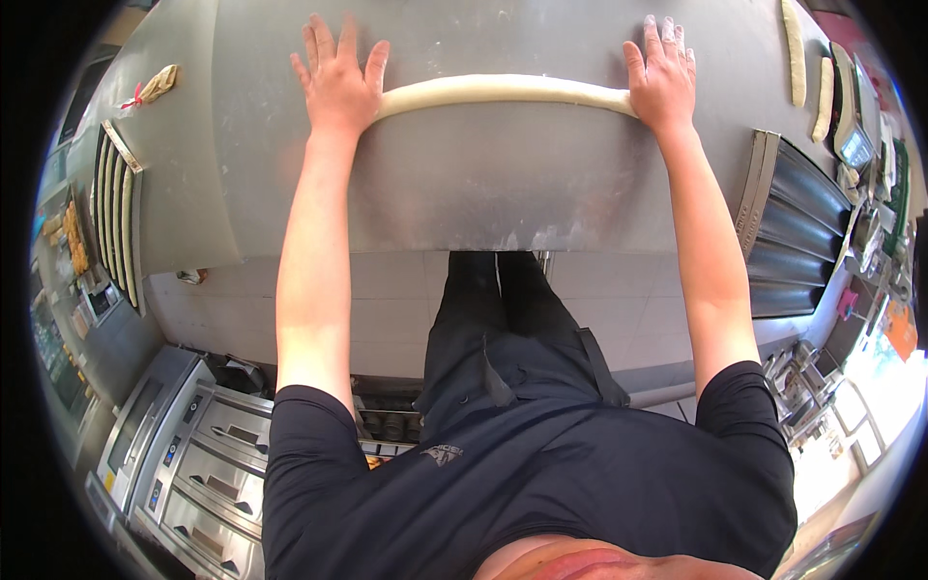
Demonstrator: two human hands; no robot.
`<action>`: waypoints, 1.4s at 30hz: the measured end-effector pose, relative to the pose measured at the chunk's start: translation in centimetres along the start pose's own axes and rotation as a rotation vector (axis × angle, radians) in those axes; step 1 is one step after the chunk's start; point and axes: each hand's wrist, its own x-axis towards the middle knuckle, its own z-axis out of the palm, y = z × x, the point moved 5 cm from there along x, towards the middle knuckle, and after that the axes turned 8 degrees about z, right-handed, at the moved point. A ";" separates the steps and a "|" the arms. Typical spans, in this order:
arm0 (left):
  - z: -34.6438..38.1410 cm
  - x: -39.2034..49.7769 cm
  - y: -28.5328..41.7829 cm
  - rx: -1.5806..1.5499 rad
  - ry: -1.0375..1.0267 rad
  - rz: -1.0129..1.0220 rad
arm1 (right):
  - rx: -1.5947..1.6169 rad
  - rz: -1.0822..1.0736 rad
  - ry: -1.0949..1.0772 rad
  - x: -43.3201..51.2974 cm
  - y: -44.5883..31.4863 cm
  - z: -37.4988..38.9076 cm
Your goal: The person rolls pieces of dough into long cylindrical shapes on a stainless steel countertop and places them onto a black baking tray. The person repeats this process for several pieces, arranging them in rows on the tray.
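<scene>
A long rope of pale dough (507, 88) lies across the steel worktop (464, 174), bowed slightly away from my body. My left hand (339, 76) rests palm down over its left end, with the fingers spread. Over the right end lies my right hand (661, 76), also palm down, fingers pointing away from me and floury at the tips. Neither hand is closed around the dough; the two ends are partly hidden under the palms.
Dough strips fill a grooved tray (116, 214) at left, below a tied bag (158, 84). At right are two dough pieces (794, 54), a digital scale (854, 145) and a dark fluted baguette tray (790, 225). Deck ovens (217, 471) stand lower left.
</scene>
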 end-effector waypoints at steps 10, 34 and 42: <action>-7.9 -21.2 8.6 -0.160 -0.392 0.026 | 0.116 -0.097 -0.306 -22.5 1.6 -8.2; -3.2 -8.2 0.6 -0.117 -0.225 0.026 | 0.060 -0.026 -0.131 -9.6 3.1 -3.5; -7.1 -22.8 14.4 -0.227 -0.297 0.134 | 0.115 0.055 -0.346 -24.5 -5.9 -9.3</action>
